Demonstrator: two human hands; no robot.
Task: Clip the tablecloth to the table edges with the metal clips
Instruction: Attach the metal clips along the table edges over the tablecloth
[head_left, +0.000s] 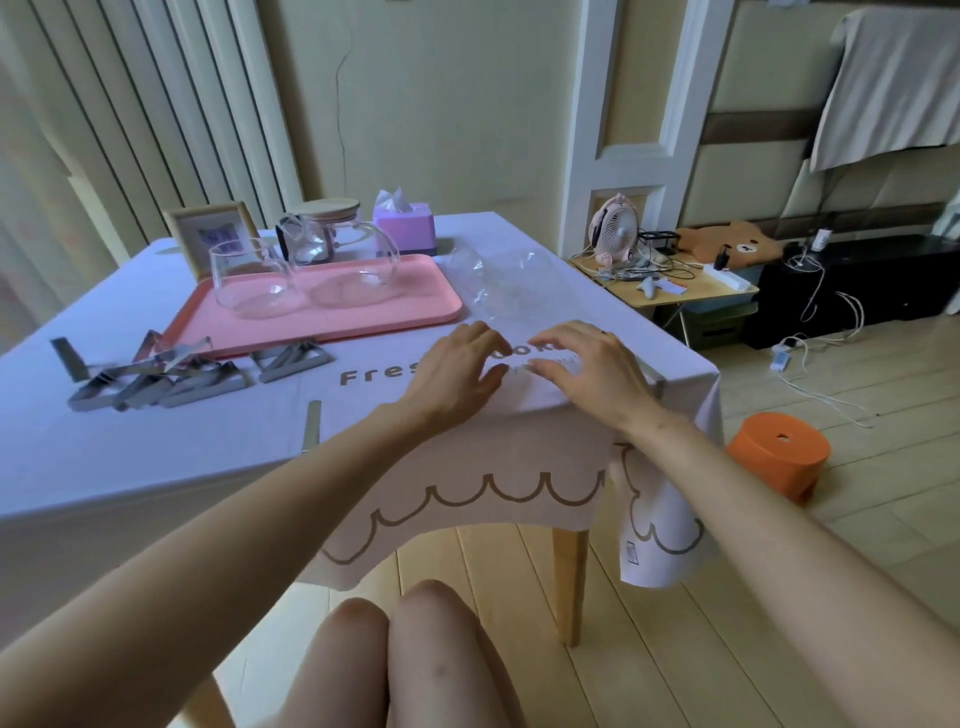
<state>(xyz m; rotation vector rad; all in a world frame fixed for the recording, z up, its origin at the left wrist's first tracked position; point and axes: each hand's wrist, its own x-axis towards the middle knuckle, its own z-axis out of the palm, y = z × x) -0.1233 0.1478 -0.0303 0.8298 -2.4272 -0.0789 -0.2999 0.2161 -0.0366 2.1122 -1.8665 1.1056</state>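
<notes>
A white tablecloth (218, 447) with brown lettering and a scalloped border covers the table. My left hand (457, 374) and my right hand (587, 369) are close together on it near the front right corner. Their fingers are curled, and the thumbs and fingertips pinch a small clear plastic piece (540, 364) between them. Several loose metal clips (156, 382) lie in a pile to the left. One clip (311, 431) sits on the front edge, another clip (67, 357) on the left edge. A grey piece, possibly a clip (655, 382), shows at the right edge.
A pink tray (332, 325) holds a glass cup and a glass teapot. Behind it are a photo frame, a lidded jar and a purple tissue box (405, 228). A crumpled clear bag (493, 280) lies beside the tray. An orange stool (779, 452) stands on the floor to the right.
</notes>
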